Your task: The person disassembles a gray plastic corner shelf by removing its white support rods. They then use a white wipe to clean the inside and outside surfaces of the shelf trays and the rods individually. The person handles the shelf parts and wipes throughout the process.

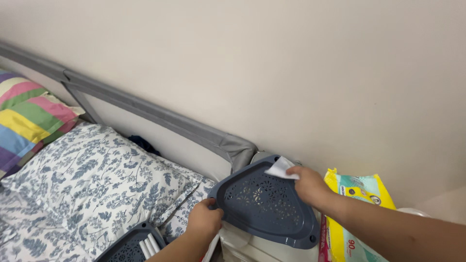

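A dark blue triangular plastic tray [264, 206] with a perforated floral bottom is tilted up toward me at the bed's edge. My left hand [204, 221] grips its lower left rim. My right hand [308, 184] presses a small white cloth or wipe [280, 168] against the tray's top corner.
A second dark blue perforated tray [127, 245] with white tubes lies lower left. A blue floral pillow [97, 179] and a striped pillow [29, 114] lie on the bed behind a grey rail [160, 116]. A yellow and teal wipes pack [357, 213] stands at right against the beige wall.
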